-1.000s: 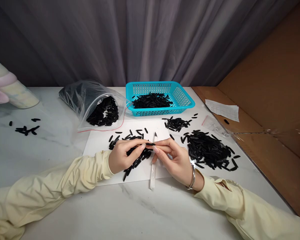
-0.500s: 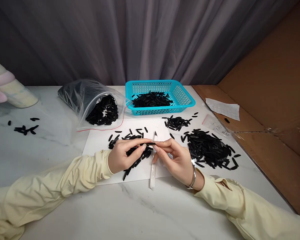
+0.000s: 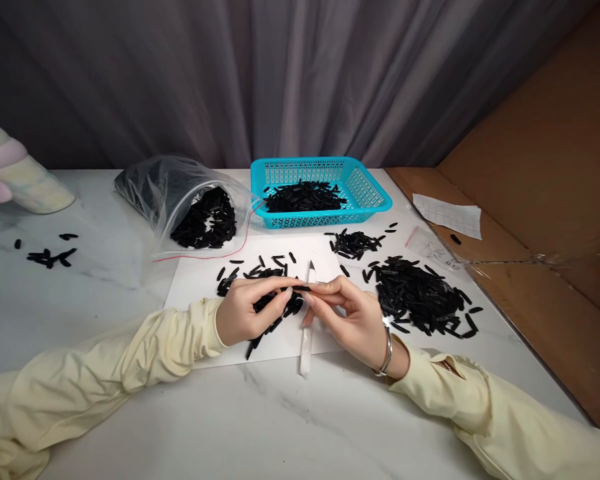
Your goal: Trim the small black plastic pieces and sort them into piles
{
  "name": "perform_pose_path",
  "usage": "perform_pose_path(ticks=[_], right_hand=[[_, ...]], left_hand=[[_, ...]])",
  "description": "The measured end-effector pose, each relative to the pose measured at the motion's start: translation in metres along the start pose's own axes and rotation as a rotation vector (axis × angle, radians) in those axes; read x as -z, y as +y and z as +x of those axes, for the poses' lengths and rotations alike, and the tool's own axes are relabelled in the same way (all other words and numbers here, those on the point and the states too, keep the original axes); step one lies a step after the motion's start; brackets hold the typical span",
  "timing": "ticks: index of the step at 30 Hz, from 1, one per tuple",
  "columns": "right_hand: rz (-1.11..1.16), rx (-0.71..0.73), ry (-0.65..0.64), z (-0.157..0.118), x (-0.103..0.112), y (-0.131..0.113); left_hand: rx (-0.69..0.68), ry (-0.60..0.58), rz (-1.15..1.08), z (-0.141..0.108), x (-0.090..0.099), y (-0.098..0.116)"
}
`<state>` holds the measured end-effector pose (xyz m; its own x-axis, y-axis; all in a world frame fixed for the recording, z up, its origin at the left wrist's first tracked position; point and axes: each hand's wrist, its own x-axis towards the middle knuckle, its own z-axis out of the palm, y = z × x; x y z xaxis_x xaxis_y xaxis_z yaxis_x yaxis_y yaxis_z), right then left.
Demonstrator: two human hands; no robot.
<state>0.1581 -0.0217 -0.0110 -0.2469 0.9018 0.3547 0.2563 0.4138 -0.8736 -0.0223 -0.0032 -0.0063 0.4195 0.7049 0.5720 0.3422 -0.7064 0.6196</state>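
Observation:
Between my two hands, a thin black piece (image 3: 300, 288) is pinched by the fingertips over a white sheet (image 3: 205, 273). My left hand (image 3: 253, 310) closes on its left end, and my right hand (image 3: 350, 317) grips the right end between thumb and fingers. A white pen-like tool (image 3: 306, 350) with a dark pointed tip passes under my right fingers; whether they hold it I cannot tell. Loose black pieces (image 3: 283, 315) lie on the sheet, partly hidden by my left hand. To the right spreads a larger heap of black pieces (image 3: 415, 293).
A blue basket (image 3: 370, 190) holding black pieces stands at the back, beside an open clear bag (image 3: 153, 193) of them. A small pile (image 3: 356, 244) lies before the basket. Far left are a cup (image 3: 35, 180) and several pieces (image 3: 53, 257); cardboard (image 3: 545, 220) borders the right.
Both hands keep nearly the same pose around the black piece. The view has shifted very slightly.

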Motion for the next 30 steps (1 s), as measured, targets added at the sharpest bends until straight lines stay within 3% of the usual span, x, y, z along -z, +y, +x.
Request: perform_pose_path(ticks=[6, 13, 17, 23, 30], right_hand=[[0.121, -0.062, -0.018, 0.0, -0.002, -0.001], [0.075, -0.043, -0.016, 0.001, 0.0, -0.001], [0.335, -0.238, -0.015, 0.004, -0.001, 0.0], [0.784, -0.607, -0.182, 0.019, 0.006, 0.004], [0.905, -0.607, -0.242, 0.022, 0.011, 0.006]], left_hand=[[-0.039, 0.034, 0.0, -0.001, -0.002, 0.001], [-0.093, 0.041, 0.051, -0.001, -0.002, 0.001], [-0.105, 0.055, 0.039, -0.001, -0.003, 0.0], [0.049, 0.03, 0.072, -0.001, 0.0, -0.004], [0.204, 0.007, 0.0, 0.001, 0.002, -0.007]])
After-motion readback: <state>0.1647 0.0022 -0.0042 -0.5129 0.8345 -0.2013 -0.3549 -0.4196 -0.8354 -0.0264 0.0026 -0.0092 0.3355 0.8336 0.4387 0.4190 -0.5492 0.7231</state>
